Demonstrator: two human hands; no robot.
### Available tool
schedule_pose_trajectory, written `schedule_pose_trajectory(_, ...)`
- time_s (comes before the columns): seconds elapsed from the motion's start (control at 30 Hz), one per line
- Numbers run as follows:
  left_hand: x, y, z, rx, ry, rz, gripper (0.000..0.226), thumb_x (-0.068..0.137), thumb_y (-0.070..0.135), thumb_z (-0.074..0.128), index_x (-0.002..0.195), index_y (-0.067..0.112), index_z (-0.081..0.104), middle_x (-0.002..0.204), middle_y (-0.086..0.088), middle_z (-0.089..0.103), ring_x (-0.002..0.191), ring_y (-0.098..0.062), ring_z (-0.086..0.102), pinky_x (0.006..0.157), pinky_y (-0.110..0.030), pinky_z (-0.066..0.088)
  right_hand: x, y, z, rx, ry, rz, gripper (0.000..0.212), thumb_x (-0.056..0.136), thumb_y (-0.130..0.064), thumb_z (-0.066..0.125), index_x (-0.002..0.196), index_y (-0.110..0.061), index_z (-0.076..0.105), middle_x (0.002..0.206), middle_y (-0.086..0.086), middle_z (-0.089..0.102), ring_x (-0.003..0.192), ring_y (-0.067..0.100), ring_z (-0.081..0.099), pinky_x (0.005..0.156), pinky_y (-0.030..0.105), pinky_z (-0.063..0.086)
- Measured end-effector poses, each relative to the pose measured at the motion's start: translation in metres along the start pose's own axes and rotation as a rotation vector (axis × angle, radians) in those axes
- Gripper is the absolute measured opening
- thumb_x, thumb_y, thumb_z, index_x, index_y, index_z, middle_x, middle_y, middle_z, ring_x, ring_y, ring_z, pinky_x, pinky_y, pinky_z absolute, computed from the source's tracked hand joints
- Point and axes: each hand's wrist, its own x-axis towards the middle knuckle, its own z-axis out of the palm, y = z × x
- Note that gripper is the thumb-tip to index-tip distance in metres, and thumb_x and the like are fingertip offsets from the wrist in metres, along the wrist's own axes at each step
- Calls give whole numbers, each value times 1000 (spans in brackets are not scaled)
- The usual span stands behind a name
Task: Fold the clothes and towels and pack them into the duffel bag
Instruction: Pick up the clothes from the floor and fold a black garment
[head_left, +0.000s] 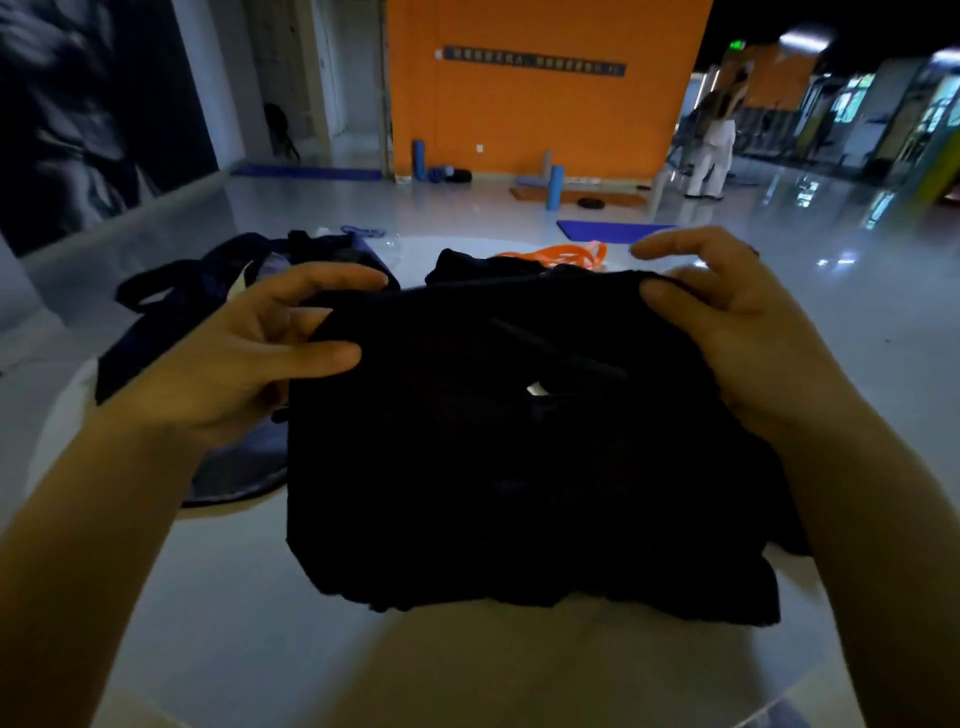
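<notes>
A black garment (509, 457) hangs folded in front of me above a round white table (218, 597). My left hand (249, 353) pinches its upper left edge between thumb and fingers. At the upper right edge my right hand (727, 322) holds the cloth with thumb and curled fingers, the index finger raised. A dark navy duffel bag (208, 306) with long straps lies on the table to the left, partly behind my left hand. Its opening is hard to make out.
An orange resistance band (566, 257) lies at the table's far side. Beyond are a blue mat (613, 230), foam rollers (555, 187) by an orange wall, and a person (714, 150) standing at the far right.
</notes>
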Motion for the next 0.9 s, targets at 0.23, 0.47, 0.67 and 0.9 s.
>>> schedule_pose_trajectory(0.23,19,-81,20,874,12,-347,44,86,25,69,122,37,47,117,2,56,110,-15,55,90,-27,46,-46,72,-6,-841,-67,79,40,87,-17,66,125,-18,53,104,-3,52,90,17,59,78,26,47)
schedule_pose_trajectory(0.47,68,-115,79,1036,-416,-168,70,79,42,73,139,43,37,141,18,34,129,-2,32,105,-25,31,-123,87,23,-990,-494,-254,51,82,-50,43,133,-41,41,137,-13,45,132,12,36,107,46,32)
schedule_pose_trajectory(0.67,86,-140,87,1038,-410,-197,52,85,39,68,133,35,49,118,19,53,112,0,48,90,-12,37,-126,106,37,-1054,-487,-262,49,87,-45,39,135,-36,39,127,-17,57,133,16,42,107,60,30)
schedule_pose_trajectory(0.9,89,-123,64,984,-103,73,13,81,16,74,94,19,73,89,9,69,82,3,61,78,-12,43,-115,105,37,-841,-251,-482,15,90,-26,49,99,-31,60,100,-10,64,108,14,58,103,43,31)
